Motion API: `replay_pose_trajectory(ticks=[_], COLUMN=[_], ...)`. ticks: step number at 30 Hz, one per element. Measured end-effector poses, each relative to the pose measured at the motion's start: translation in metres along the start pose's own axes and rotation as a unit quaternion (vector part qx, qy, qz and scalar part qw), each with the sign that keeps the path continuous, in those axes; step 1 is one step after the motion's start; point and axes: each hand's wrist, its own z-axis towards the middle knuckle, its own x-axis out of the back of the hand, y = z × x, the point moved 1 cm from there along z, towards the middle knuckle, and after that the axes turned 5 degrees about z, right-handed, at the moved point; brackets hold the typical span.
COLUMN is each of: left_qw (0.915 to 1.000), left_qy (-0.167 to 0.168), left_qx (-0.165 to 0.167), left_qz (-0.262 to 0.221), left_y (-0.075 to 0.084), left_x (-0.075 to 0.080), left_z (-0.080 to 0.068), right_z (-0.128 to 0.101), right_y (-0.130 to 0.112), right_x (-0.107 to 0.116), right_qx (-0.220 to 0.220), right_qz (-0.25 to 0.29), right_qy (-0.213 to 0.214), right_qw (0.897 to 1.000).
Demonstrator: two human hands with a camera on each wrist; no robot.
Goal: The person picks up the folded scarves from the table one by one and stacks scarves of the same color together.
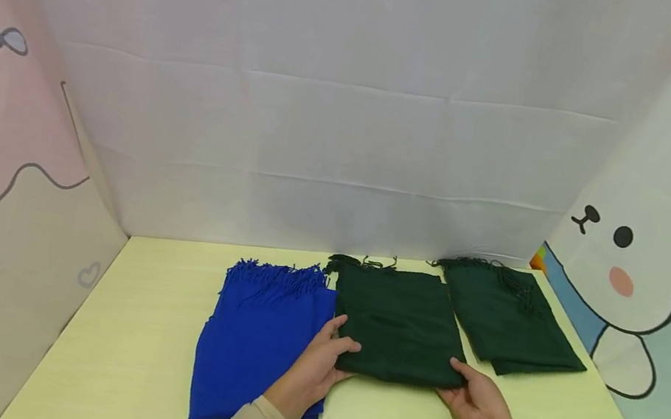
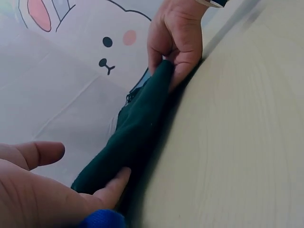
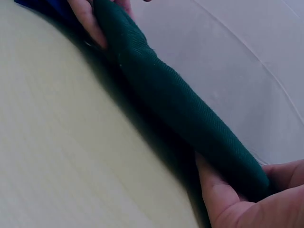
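A folded dark green scarf (image 1: 399,325) with fringe at its far end lies in the middle of the head view. At its near left corner is my left hand (image 1: 323,357), with fingers under the folded edge and a digit above it. My right hand (image 1: 479,403) grips the near right corner, thumb on top and fingers beneath. In the right wrist view the near fold of the scarf (image 3: 180,109) runs as a thick roll between both hands. The left wrist view shows a raised digit of my left hand (image 2: 42,194) apart from the cloth.
Left of the green scarf lies a folded blue scarf (image 1: 257,345), fringe at the far end, partly behind my left forearm. A second dark green scarf (image 1: 505,318) lies at the right. The pale yellow table (image 1: 138,332) meets a white curtain (image 1: 335,134) and printed side panels.
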Motion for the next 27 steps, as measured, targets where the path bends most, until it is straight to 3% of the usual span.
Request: replay_pose_trajectory(ticks=[5,11,19,27], left_qw=[0.9961,0.9918,0.9955,0.9987], left_qy=[0.000,-0.024,-0.051,-0.045], left_qx=[-0.013,-0.028,-0.021,0.007], left_qz=[0.087,0.122,0.078,0.020], left_y=[-0.001,0.003,0.001,-0.005], left_x=[-0.001,-0.008,-0.014,-0.013], left_z=[-0.008,-0.022,-0.033,-0.042], right_z=[-0.006,-0.013,-0.018,-0.029], right_y=[-0.001,0.000,0.001,0.003], right_x=[0.005,0.011,0.016,0.021], right_qx=[0.008,0.012,0.020,0.032], right_qz=[-0.018,-0.033,-0.046,-0.065], right_qy=[0.005,0.003,0.005,0.024], right_qw=[1.000,0.999,0.999,0.997])
